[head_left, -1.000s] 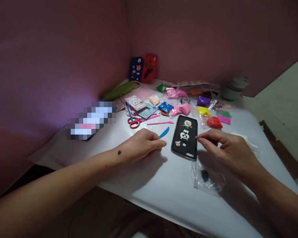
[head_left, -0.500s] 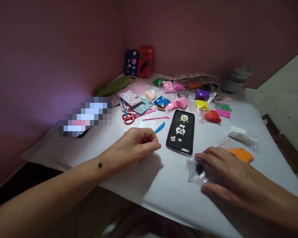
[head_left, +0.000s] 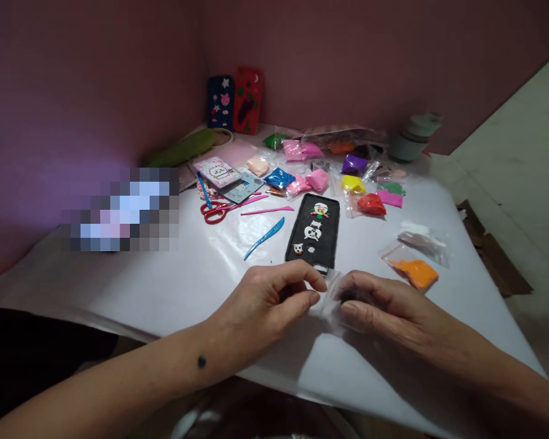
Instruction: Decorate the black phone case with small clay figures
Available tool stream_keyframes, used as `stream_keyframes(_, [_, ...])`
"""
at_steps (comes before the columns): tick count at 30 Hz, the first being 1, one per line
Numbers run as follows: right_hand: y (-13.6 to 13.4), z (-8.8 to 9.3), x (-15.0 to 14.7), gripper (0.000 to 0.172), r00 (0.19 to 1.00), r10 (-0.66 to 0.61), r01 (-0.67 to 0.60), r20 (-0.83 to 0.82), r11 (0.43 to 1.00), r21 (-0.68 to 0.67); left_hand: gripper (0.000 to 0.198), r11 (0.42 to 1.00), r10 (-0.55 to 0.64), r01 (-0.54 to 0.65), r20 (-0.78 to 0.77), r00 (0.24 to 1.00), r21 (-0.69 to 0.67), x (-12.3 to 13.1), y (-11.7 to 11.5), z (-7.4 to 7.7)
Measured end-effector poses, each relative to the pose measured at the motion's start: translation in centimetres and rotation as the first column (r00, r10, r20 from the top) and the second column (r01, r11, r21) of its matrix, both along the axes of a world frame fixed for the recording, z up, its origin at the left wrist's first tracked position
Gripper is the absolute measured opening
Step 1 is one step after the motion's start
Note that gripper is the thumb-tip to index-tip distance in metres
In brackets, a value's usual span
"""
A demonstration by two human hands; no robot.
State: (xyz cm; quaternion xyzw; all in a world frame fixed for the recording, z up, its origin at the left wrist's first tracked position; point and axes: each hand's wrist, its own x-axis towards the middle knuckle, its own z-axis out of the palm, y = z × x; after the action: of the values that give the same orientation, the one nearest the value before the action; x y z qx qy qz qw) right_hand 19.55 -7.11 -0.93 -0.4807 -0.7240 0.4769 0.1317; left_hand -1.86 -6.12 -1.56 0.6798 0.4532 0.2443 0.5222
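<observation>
My right hand (head_left: 375, 305) grips a small clear plastic bag (head_left: 332, 305) with a dark lump inside, mostly hidden by the fingers. At the bag's left edge, the thumb and forefinger of my left hand (head_left: 279, 299) come together on the film. A small dark round spot (head_left: 202, 361) shows on my left wrist. Just beyond the hands lies a black phone case (head_left: 324, 235) decorated with little white and coloured figures; its near end is partly covered. Left of the case rests a blue modelling knife (head_left: 265, 238), with a pink modelling tool (head_left: 268, 211) behind it.
Orange clay in a bag (head_left: 416, 273) and a bag with white contents (head_left: 423, 238) lie at right. Several coloured clay packets (head_left: 318, 180) fill the back. Red-handled scissors (head_left: 214, 213), cards (head_left: 217, 171) and a blurred-out phone (head_left: 125, 210) are at left. Two decorated cases (head_left: 248, 100) lean on the wall.
My right hand has lifted the bag and brought it left. My left hand has moved right to the bag's edge, uncovering the blue modelling knife. The view has shifted a little.
</observation>
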Motion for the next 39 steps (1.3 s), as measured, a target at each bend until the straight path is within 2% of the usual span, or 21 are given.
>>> stream_keyframes(5, [-0.1,0.0,-0.1,0.015,0.993,-0.041,0.033,-0.111,0.997,-0.077,0.017,0.995,-0.011,0.008,0.033,0.999,0.104,0.3,0.0,-0.5])
stream_keyframes(10, [-0.2,-0.3,-0.2,0.018,0.971,-0.078,0.023,-0.226,0.972,-0.235,0.015,0.97,0.023,-0.04,0.071,0.997,0.239,0.6,-0.1,-0.7])
stream_keyframes(14, [-0.2,-0.5,-0.2,0.014,0.96,-0.093,0.012,-0.265,0.956,-0.293,0.014,0.972,-0.006,-0.011,0.072,0.997,0.233,0.7,-0.2,-0.6])
stream_keyframes(16, [-0.2,-0.7,-0.2,0.015,0.952,-0.131,0.036,-0.278,0.946,-0.321,0.015,0.962,-0.01,-0.004,0.048,0.999,0.273,0.7,-0.2,-0.6])
stream_keyframes(22, [-0.4,-1.7,-0.3,0.019,0.884,-0.279,0.089,-0.376,0.889,-0.45,0.015,0.885,0.001,-0.009,0.017,1.0,0.466,0.7,-0.2,-1.1])
stream_keyframes(30, [-0.4,-1.6,-0.6,0.015,0.863,-0.304,0.057,-0.404,0.852,-0.52,0.01,0.756,-0.008,0.04,-0.053,0.999,0.653,0.9,-0.5,-1.9])
stream_keyframes(36, [-0.4,-1.8,-0.6,0.016,0.833,-0.305,0.019,-0.461,0.848,-0.529,0.013,0.843,0.001,-0.001,0.001,1.0,0.538,1.0,-0.7,-1.2])
stream_keyframes(39, [-0.3,-1.9,-0.5,0.017,0.838,-0.305,0.032,-0.453,0.855,-0.517,0.013,0.919,0.033,-0.057,0.067,0.997,0.389,1.0,-0.4,-0.4])
